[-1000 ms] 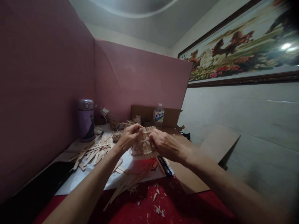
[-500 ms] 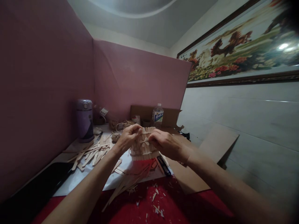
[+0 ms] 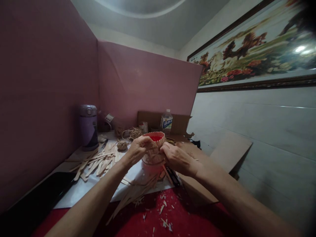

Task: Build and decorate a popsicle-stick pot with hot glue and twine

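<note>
Between my two hands is a round pot made of upright wooden craft sticks (image 3: pixel 153 157), tilted so that its scalloped rim and red inside show. My left hand (image 3: pixel 139 148) grips it at the left side near the rim, fingers closed. On the other side, my right hand (image 3: pixel 175 157) is closed against the pot's wall, with its fingertips partly hidden. Blur hides the detail on the pot's front. Under my hands lie loose craft sticks (image 3: pixel 145 186) and a dark cutter-like tool (image 3: pixel 173 177).
Many craft sticks (image 3: pixel 98 164) lie piled on white paper at the left, beside a ball of twine (image 3: pixel 122 145). A purple flask (image 3: pixel 88 127) and a clear bottle (image 3: pixel 167 121) stand behind. A dark flat object (image 3: pixel 39 200) lies front left; shavings (image 3: pixel 163 207) litter the red cloth.
The pot has turned and tipped in my hands: its flower-decorated side faced me before, and now the rim and red inside show. Both hands stay on it.
</note>
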Demonstrator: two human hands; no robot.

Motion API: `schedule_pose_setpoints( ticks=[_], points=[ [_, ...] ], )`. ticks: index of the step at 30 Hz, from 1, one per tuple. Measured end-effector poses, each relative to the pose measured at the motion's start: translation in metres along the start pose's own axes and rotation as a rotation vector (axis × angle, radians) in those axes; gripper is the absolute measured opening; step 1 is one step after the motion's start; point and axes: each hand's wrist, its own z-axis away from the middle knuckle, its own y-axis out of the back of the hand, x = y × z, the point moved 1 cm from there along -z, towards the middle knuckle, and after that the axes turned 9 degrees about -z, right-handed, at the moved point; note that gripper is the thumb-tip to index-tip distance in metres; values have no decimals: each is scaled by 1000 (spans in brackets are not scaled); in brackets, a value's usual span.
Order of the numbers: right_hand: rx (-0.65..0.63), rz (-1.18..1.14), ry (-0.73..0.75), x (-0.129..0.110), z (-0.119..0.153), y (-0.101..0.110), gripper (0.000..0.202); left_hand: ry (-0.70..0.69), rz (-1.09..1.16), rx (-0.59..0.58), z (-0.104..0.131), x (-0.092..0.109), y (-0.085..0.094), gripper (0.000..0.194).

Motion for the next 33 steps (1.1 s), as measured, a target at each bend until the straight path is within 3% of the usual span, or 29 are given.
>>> schedule_pose_setpoints(
  ticks=[8, 13, 17, 20, 29, 33],
  points=[
    [264, -222, -154, -2, -3, 0, 16, 107, 51, 150, -4, -2, -2, 25],
    [525, -697, -411, -5, -8, 1, 11, 152, 113, 221, -5, -8, 9, 28],
    [672, -953, -436, -7, -10, -3, 14, 209, 219, 256, -4, -9, 15, 31],
    [649, -955, -409, -13, -11, -1, 12, 233, 294, 264, -4, -11, 17, 34],
    [518, -591, -187, -32, -21, 25, 15, 294, 357, 229, -2, -15, 27, 35],
    [502, -570, -212, -29, -21, 22, 16, 320, 355, 217, -2, -12, 30, 35]
  ],
)
